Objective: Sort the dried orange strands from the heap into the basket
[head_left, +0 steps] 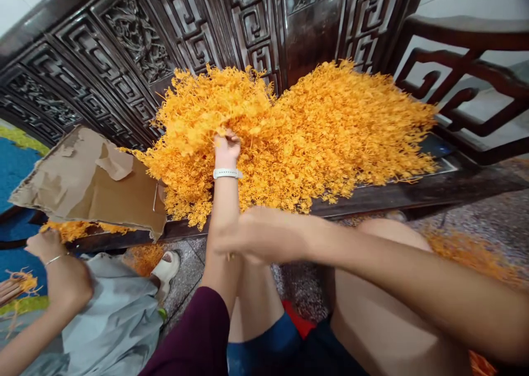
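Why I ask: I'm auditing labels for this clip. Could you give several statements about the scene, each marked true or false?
1. The left hand is closed among the orange sprigs. True.
2. The left wrist wears a black band. False: the wristband is white.
3. The orange sprigs lie heaped on the floor. False: they lie on a dark carved bench.
4. A torn cardboard sheet lies left of the heap. True.
5. The right hand grips the cardboard sheet. False: it is blurred, beside the left forearm, apart from the cardboard sheet.
6. Another person's hand shows at lower left. True.
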The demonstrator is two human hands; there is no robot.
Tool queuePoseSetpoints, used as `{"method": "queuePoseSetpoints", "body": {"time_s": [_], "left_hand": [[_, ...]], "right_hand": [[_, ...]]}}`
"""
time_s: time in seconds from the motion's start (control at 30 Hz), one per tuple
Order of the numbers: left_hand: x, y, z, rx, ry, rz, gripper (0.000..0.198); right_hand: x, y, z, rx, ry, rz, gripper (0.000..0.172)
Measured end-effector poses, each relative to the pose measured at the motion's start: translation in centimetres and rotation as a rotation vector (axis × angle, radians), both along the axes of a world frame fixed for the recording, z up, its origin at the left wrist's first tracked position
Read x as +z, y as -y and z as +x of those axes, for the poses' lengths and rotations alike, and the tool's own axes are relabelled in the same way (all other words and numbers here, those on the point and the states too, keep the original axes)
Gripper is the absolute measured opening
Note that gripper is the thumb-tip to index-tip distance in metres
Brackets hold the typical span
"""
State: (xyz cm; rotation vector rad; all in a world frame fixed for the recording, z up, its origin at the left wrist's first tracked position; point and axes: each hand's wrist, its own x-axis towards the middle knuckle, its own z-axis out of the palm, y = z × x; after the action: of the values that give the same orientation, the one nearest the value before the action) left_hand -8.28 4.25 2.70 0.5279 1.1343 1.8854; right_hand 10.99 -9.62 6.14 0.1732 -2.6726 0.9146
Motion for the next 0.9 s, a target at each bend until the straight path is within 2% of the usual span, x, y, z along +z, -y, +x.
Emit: {"method": "queuePoseSetpoints", "body": {"time_s": [0.07, 0.13, 0.17, 0.27, 0.33, 0.4, 0.5, 0.57, 0.67, 0.77, 0.83, 0.9], "left_hand": [[0.3, 0.6, -1.0, -0.050, 0.059, 0.105, 0.032], [0.2, 1.3, -1.1, -0.103, 0.051, 0.186, 0.029], [0.1, 1.6, -0.9, -0.094, 0.031, 0.207, 0.030], [-0.3, 2.1, 0.1, 0.009, -0.058, 0.203, 0.033], [-0.1, 2.2, 0.9, 0.056, -0.164, 0.192, 0.029], [0.4, 2.2, 1.7, 0.067, -0.254, 0.190, 0.025], [1.1, 2.5, 2.7, 0.089, -0.277, 0.174, 0.026], [1.4, 2.8, 3.3, 0.089, -0.269, 0.160, 0.025], [1.3, 3.2, 4.2, 0.019, -0.252, 0.162, 0.023], [1.0, 3.5, 5.4, -0.113, -0.254, 0.168, 0.022], [0.8, 3.5, 6.3, -0.172, -0.284, 0.174, 0.024], [0.5, 3.2, 6.8, -0.168, -0.312, 0.182, 0.026]], "right_hand": [[0.5, 1.3, 0.5, 0.100, 0.049, -0.092, 0.025], [1.3, 0.2, 1.2, 0.036, -0.004, -0.281, 0.010], [1.9, -1.1, 1.6, -0.038, -0.071, -0.393, 0.009], [3.1, -6.5, 3.2, -0.356, -0.381, -0.738, 0.026], [2.9, -10.5, 4.4, -0.626, -0.556, -0.905, 0.033], [1.6, -14.2, 5.6, -0.856, -0.616, -0.972, 0.041], [-0.8, -17.6, 6.6, -1.087, -0.613, -1.005, 0.042], [-1.8, -17.8, 6.3, -1.121, -0.636, -1.003, 0.036], [-1.6, -15.6, 4.5, -1.010, -0.589, -0.905, 0.029], [-1.2, -13.5, 2.7, -0.864, -0.444, -0.746, 0.031], [-1.3, -13.0, 2.0, -0.827, -0.402, -0.630, 0.032], [-1.2, -12.9, 1.8, -0.833, -0.400, -0.487, 0.026]]}}
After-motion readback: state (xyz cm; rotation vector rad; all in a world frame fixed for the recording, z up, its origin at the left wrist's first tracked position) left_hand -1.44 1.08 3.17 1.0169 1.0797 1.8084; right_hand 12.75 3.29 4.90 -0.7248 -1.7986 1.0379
